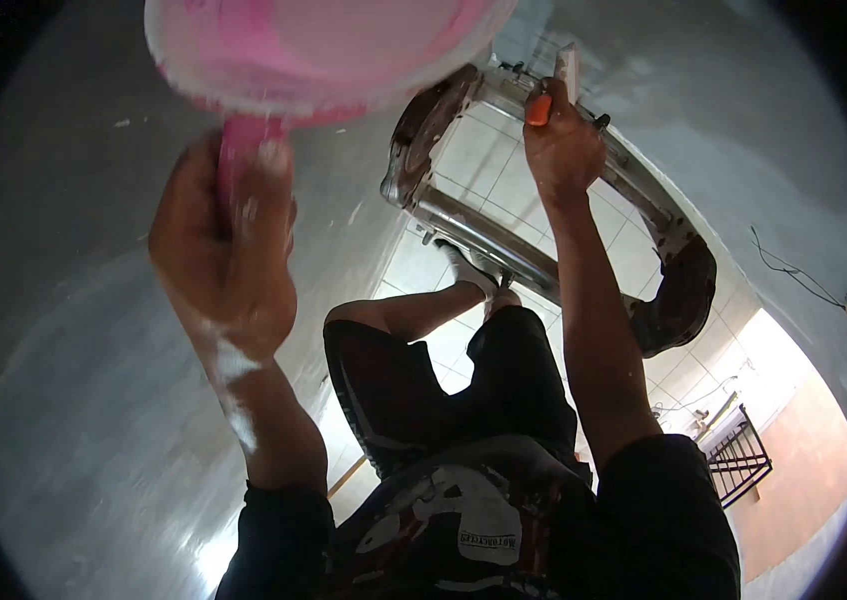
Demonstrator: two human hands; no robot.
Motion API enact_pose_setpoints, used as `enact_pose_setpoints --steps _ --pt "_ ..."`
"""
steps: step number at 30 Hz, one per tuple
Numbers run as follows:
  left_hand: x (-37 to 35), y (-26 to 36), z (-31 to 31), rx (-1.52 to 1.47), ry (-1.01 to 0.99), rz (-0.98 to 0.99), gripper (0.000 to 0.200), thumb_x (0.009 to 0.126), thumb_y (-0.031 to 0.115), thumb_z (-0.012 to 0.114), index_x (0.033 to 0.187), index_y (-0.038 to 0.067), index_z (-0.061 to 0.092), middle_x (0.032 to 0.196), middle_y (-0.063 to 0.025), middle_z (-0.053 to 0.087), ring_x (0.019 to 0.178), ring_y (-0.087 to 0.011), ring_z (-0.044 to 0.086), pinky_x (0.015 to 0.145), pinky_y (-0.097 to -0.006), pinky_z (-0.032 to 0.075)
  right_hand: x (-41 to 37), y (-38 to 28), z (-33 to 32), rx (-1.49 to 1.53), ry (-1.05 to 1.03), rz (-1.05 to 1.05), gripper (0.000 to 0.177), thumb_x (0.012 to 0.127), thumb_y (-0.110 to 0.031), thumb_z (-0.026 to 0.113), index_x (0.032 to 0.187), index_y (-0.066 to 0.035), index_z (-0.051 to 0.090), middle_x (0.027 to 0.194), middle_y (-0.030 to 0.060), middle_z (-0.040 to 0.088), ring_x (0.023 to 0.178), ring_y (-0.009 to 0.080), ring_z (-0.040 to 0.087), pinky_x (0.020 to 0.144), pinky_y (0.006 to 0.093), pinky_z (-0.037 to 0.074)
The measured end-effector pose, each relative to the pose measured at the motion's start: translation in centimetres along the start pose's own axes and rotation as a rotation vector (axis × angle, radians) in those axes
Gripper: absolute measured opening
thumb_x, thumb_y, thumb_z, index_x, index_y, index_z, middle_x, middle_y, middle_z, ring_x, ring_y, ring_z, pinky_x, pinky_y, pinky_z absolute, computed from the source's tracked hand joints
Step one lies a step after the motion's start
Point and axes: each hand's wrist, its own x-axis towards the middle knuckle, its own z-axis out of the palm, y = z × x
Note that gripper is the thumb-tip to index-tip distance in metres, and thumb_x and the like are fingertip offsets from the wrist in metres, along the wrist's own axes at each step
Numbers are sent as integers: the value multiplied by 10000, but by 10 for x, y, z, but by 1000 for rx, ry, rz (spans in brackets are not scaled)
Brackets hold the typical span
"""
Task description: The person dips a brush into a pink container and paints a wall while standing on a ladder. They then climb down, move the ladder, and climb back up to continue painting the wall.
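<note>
My left hand (234,250) is wrapped around the handle of a pink plastic dipper (344,45), raised at the upper left. White plaster-like residue coats the dipper, and its top is cut off by the frame edge. My right hand (566,150), farther off at upper right, is closed on a putty knife (567,68). An orange piece of its handle shows beside the thumb, and a whitish flat part points away. White smears mark my left wrist and thumb.
Below the right hand is a metal frame (489,240) with dark brown curved ends, over a tiled floor (469,160). Grey walls rise on both sides. A loose wire (794,265) sticks out at right. Near the lower right stands a black rack (741,458).
</note>
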Motion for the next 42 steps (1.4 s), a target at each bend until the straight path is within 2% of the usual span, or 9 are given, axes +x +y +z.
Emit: enact_pose_setpoints --steps 9,11,16,22,24,26,30,35,42 --pt "-121 -52 -70 82 42 -256 239 876 209 550 884 -30 537 571 19 466 472 -35 380 425 -208 275 -3 6 7 -15 50 -11 201 862 -344 546 1006 -212 589 676 88 654 628 324 648 555 416 516" --pt "-145 -67 -81 120 11 -432 209 871 186 554 864 -23 538 578 14 477 492 -47 397 446 -214 304 -2 2 3 -70 0 -12 195 862 -345 543 990 -203 584 666 91 651 627 325 646 554 425 510" --pt "-202 -130 -86 157 -44 -479 151 868 146 561 854 -4 554 580 9 489 532 -51 415 480 -228 342 -4 4 3 -55 15 -36 209 874 -363 514 1009 -214 571 662 112 646 643 344 641 563 445 503" --pt "-268 -230 -68 91 -97 -680 190 875 165 542 769 10 517 543 -6 453 508 -75 412 462 -254 336 0 8 11 -142 17 -3 325 894 -489 434 1073 -251 563 770 174 653 738 392 633 630 490 492" --pt "-302 -273 -63 36 -95 -684 210 878 183 536 754 17 505 538 -11 443 502 -76 397 448 -265 328 1 17 20 -218 128 -61 305 892 -424 454 1104 -234 562 770 155 656 757 385 635 675 495 486" --pt "-328 -306 -55 -84 -62 -742 233 886 209 528 752 20 499 547 -15 454 506 -77 404 447 -269 333 1 12 15 -169 120 -60 327 893 -447 453 1106 -233 579 815 167 656 810 394 627 712 503 486" --pt "-388 -401 -30 -99 -24 -814 283 910 243 497 740 17 503 553 -15 467 494 -91 410 452 -271 358 19 31 26 -139 138 -187 380 900 -463 448 1105 -173 580 908 149 657 856 387 618 702 452 483" --pt "-462 -501 4 -150 52 -877 396 918 360 505 721 16 512 539 -40 480 509 -116 441 454 -319 368 29 48 27 -98 150 -320 426 907 -461 442 1104 -107 573 964 139 638 801 265 640 693 357 493" --pt "-527 -546 14 -19 119 -1045 428 900 399 510 708 17 525 544 -53 504 509 -127 473 467 -331 381 39 53 24 -66 64 -202 447 895 -456 428 1151 -116 563 1012 144 634 828 267 637 744 369 469"
